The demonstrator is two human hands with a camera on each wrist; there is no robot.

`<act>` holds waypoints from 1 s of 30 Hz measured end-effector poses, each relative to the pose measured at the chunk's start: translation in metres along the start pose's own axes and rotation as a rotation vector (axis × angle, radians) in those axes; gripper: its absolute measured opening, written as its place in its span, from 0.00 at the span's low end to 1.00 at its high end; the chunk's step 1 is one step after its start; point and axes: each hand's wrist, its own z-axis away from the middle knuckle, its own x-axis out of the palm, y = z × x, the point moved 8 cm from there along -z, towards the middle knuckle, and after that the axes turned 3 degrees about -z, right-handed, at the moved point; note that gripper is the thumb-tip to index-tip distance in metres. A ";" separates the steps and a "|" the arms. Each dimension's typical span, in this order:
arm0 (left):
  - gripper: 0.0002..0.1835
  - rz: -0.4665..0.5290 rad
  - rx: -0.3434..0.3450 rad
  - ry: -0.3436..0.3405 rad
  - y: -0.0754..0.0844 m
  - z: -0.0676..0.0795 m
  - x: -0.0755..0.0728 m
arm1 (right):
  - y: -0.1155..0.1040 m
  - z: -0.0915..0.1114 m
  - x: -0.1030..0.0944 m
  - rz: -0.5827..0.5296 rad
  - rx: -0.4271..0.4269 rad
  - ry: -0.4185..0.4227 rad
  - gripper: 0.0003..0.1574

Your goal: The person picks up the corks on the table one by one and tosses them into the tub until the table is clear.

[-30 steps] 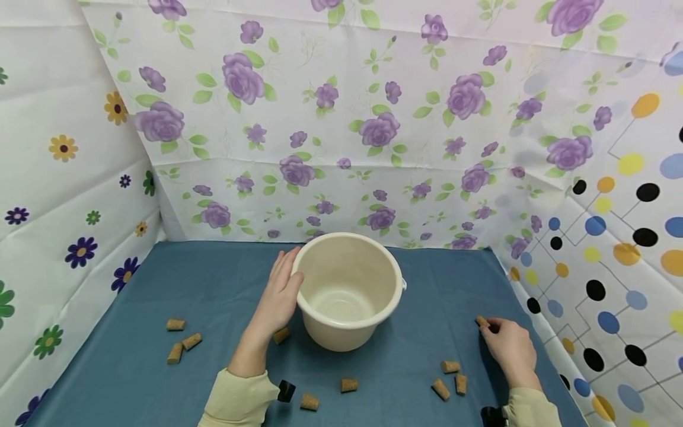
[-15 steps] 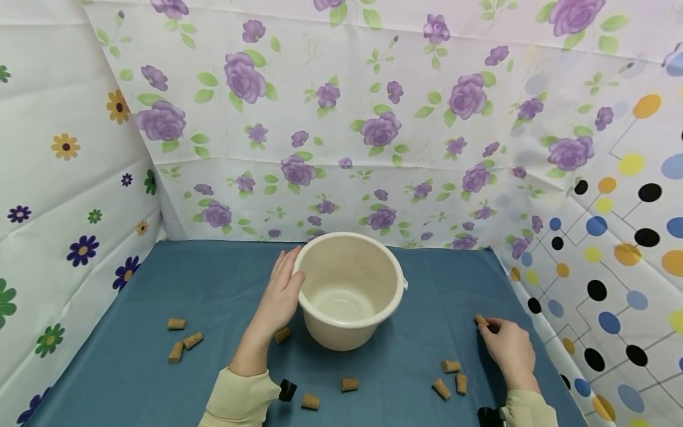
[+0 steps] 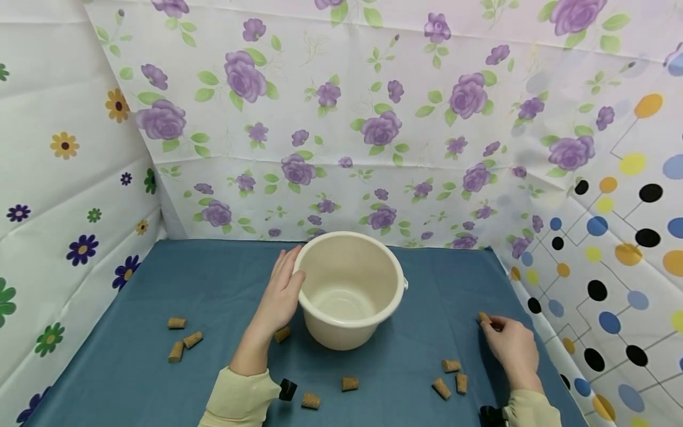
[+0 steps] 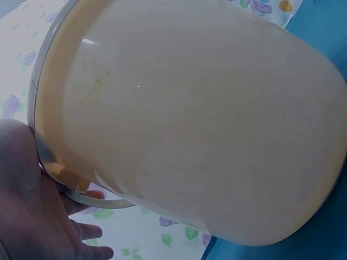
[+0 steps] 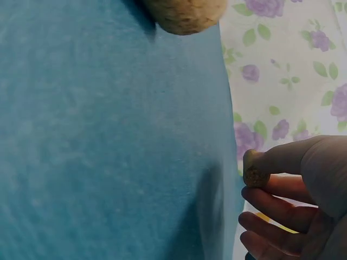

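In the head view a cream plastic bucket (image 3: 349,335) stands upright near the middle of the cloth. My left hand (image 3: 278,296) grips its left rim, thumb over the edge and fingers along the outside. The left wrist view shows the bucket's wall (image 4: 190,119) up close, with the fingers beside its handle (image 4: 103,203). Far to the right, my right hand (image 3: 512,349) pinches a cork (image 3: 484,318) between thumb and fingers. That cork (image 5: 255,169) shows more clearly in the right wrist view, just above the cloth with a shadow beside it.
Three corks (image 3: 450,366) lie close to the right hand. Another group of three (image 3: 192,340) is at the left. Single corks (image 3: 349,384) lie in front of the bucket, one partly behind the left wrist. Patterned sheets (image 3: 341,118) enclose the blue cloth (image 3: 224,267).
The pinched cork has risen and tilted slightly as my right hand shifts a little. My left hand and the bucket stay in place.
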 end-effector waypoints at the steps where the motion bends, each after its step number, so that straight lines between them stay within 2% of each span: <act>1: 0.31 0.000 -0.001 0.001 0.000 0.000 0.000 | 0.000 0.000 -0.001 -0.001 -0.001 -0.001 0.31; 22: 0.31 -0.004 -0.020 0.001 -0.001 0.000 0.001 | -0.013 0.003 -0.006 -0.038 -0.004 0.010 0.33; 30: 0.31 -0.009 -0.023 0.002 -0.002 0.000 0.000 | -0.030 0.012 -0.016 -0.076 -0.057 0.048 0.38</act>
